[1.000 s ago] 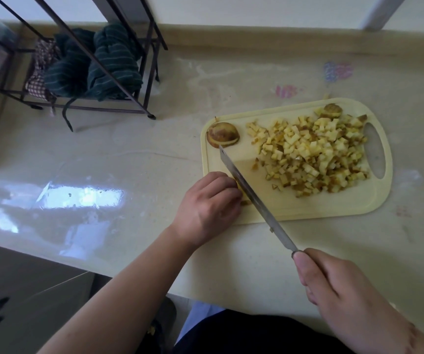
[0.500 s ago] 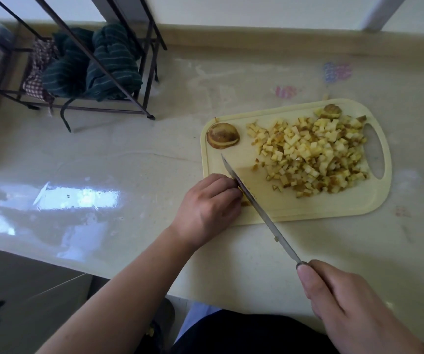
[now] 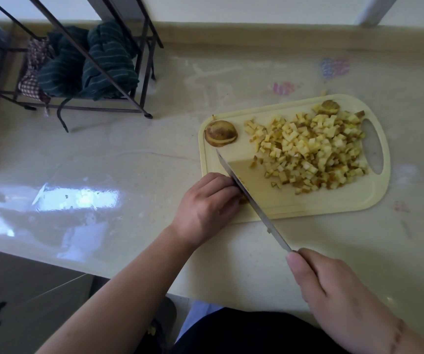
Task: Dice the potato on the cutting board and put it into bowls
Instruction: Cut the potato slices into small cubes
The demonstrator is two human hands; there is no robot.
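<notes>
A pale yellow cutting board point(image 3: 338, 200) lies on the counter at the right. A heap of diced potato point(image 3: 313, 152) covers its right half. A potato end piece point(image 3: 220, 133) with skin rests at the board's far left corner, and a second end piece point(image 3: 330, 107) at its far edge. My left hand point(image 3: 206, 205) is curled at the board's near left corner, pressing down a small potato piece that is mostly hidden under the fingers. My right hand point(image 3: 333, 297) grips the handle of a long knife point(image 3: 246, 192), whose blade lies right against the left fingers.
A dark metal rack point(image 3: 83, 72) with green striped cloths stands at the back left of the beige counter point(image 3: 129, 162). The counter's front edge runs across the lower left. Coloured marks point(image 3: 333, 67) show on the counter behind the board. No bowl is in view.
The knife slid back toward me and then forward again against the left fingers, in a slicing stroke. My left hand stayed in place on the potato piece.
</notes>
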